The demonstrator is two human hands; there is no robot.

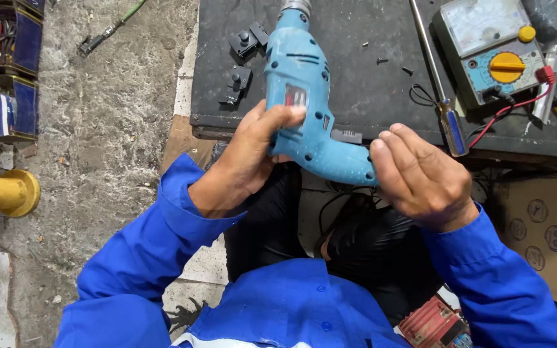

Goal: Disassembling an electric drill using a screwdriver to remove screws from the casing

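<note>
Two hands on work | black counter [356, 96] above knees | blue drill [304, 96] over counter edge | left hand [249, 158] fingers wrapped round drill body | right hand [420, 177] fingers curled at handle end | meter [491, 48], screwdriver [436, 84], black switch parts [243, 61] on counter

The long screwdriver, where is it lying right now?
In the head view the screwdriver lies on the dark mat, right of the blue drill, beside the multimeter.

Drill [304, 96] chuck beyond the top edge, handle end behind hands.
</note>
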